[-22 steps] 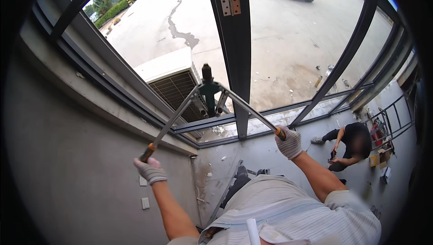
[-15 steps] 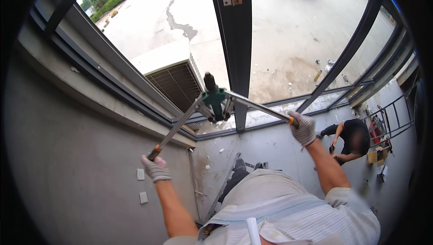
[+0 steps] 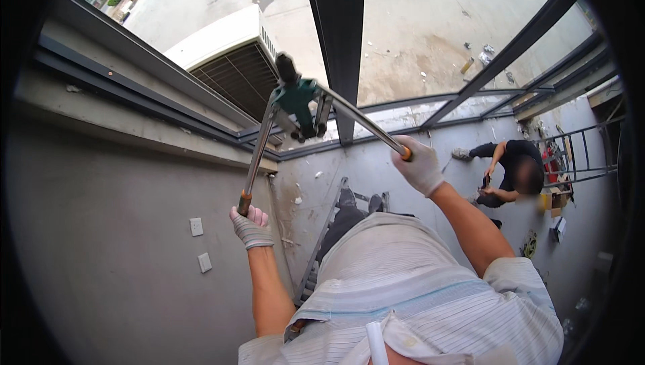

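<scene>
A two-handed lever riveter point(image 3: 297, 104) with a green body, dark nose and long metal arms is held up in front of me. My left hand point(image 3: 252, 227), in a striped knit glove, is closed round its left grip. The right grip, dark and orange, is in my gloved right hand point(image 3: 420, 167), mostly hidden by the fingers. The nose points up and a little left, apart from the dark metal window post point(image 3: 344, 49) in this view. Whether a rivet sits in the nose is too small to tell.
My feet are on a ladder point(image 3: 316, 264) above the grey floor. At the right another person point(image 3: 521, 170) crouches beside a second ladder point(image 3: 584, 153) and boxes point(image 3: 556, 204). Dark window frames point(image 3: 154, 113) run ahead, with an air-conditioner unit point(image 3: 232, 63) outside.
The riveter has moved left and up in view, and its arms have come closer together. Both hands still grip it. My view has tilted down, so the post's hinge is out of sight.
</scene>
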Tool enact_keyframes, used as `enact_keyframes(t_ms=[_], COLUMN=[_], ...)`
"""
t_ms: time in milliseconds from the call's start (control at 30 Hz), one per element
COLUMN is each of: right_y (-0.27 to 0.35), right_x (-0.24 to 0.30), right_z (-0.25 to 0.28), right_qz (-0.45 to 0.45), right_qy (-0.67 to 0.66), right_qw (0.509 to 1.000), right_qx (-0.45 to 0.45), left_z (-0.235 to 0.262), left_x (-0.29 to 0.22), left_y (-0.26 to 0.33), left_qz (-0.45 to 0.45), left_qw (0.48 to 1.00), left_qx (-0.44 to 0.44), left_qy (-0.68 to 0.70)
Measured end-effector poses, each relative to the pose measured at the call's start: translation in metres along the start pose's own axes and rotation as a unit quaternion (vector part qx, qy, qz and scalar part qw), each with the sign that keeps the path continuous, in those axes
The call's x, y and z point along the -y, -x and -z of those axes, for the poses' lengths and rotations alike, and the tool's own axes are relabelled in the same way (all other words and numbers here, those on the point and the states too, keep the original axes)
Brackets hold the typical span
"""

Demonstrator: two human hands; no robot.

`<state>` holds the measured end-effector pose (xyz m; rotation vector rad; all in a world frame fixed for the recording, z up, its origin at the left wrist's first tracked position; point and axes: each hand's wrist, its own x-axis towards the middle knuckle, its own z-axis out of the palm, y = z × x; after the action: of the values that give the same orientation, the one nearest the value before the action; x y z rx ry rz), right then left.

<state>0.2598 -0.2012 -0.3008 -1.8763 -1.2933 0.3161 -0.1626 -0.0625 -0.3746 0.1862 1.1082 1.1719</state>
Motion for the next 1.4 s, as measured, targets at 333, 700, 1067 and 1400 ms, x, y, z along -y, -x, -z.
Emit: enact_keyframes(t_ms=[333,700,1067,1400], right_y=[0.038,0.088,0.076,0.087], right_x=[-0.022,-0.046,-0.038,-0.031], right_z=[0.017,0.072,0.081,0.091], right_qz=[-0.079,-0.177,-0.131,-0.107], right_qy=[0.109,0.118,0.14,0.148], right_qw=[0.98,0.929,0.935,0.943], right_qx=[0.144,0.301,0.297,0.28], left_z=[0.097,0.061,-0.115,-0.148], left_x=[0.086,0.08,0.041,0.051], left_y=[0.039,0.079,0.037,0.035], left_qz=[0.215,0.176,0.194,0.178], left_qw=[0.955,0.88,0.933,0.924], left_qx=[-0.016,0.098,0.29,0.298], left_qy=[-0.202,-0.431,-0.087,-0.162])
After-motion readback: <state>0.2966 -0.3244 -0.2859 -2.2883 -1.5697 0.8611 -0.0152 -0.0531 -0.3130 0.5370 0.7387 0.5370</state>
